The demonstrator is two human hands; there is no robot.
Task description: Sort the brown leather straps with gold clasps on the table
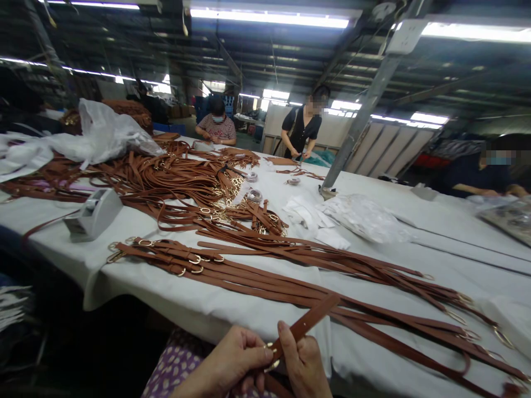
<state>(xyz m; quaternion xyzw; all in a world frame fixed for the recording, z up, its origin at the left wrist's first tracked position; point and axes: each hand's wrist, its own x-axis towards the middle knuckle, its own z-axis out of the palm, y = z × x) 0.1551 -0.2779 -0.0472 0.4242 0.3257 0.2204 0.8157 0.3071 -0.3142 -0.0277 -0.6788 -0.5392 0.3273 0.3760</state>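
At the bottom edge, my left hand (230, 362) and my right hand (302, 362) together hold one brown leather strap (309, 319). Its free end rises to the upper right over the table edge. A small gold metal fitting (271, 349) sits between my fingertips where the two hands meet. Just beyond my hands, several long brown straps with gold rings and buckles (265, 279) lie side by side across the white table (415, 260).
A grey tape dispenser (94, 214) stands at the left. A big heap of brown straps (166, 177) and white plastic bags (103, 132) lie beyond it. White packets (360, 218) rest by a metal pole (365, 110). Three other people work at the far side and right.
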